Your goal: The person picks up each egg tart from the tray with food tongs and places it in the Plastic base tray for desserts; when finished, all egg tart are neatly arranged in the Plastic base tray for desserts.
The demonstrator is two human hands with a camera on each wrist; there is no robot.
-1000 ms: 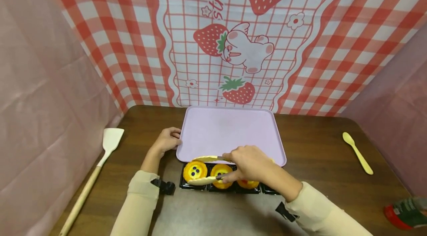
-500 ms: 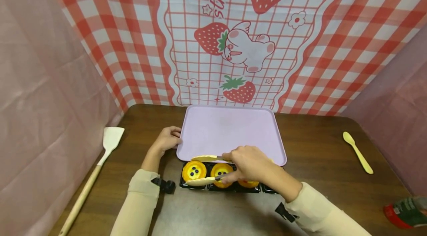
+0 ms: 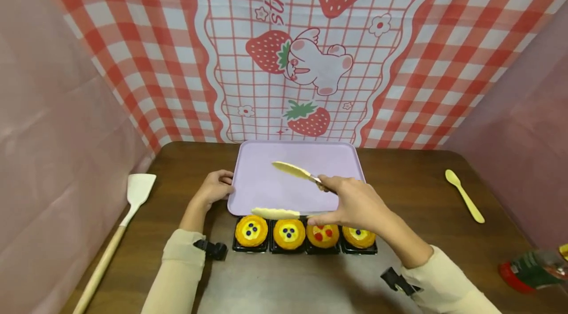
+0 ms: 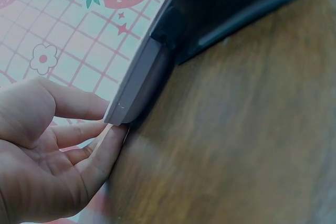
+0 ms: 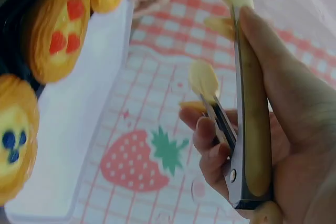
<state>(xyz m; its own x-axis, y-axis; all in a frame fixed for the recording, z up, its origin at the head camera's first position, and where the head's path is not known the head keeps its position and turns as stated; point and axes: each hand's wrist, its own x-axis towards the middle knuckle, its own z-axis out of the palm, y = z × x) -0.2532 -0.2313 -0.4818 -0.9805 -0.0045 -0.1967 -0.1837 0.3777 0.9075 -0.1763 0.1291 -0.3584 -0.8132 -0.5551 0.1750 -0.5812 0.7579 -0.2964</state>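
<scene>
My right hand (image 3: 359, 203) holds a pair of tongs (image 5: 253, 114) with wooden-looking handles and cream tips. Their arms are spread wide with nothing between them, one over the lilac tray (image 3: 297, 154), the other by its near edge. In front of the tray stands a row of custard tarts in black plastic holders. Two left-hand tarts carry blueberries, the tart with red pieces (image 5: 60, 30) comes third, and a blueberry tart (image 3: 358, 238) ends the row on the right. My left hand (image 3: 215, 187) pinches the tray's left edge between thumb and fingers, seen closely in the left wrist view.
A white spatula (image 3: 141, 188) with a long wooden handle lies on the left of the brown table (image 3: 412, 181). On the right are a yellow spoon (image 3: 463, 195) and a red-and-green jar (image 3: 532, 269). A strawberry-print cloth (image 3: 306, 122) hangs behind the tray.
The tongs have lifted off the tarts and spread wider, as my right hand moved right, uncovering the row. My left hand stays at the tray's edge. The head view has shifted slightly.
</scene>
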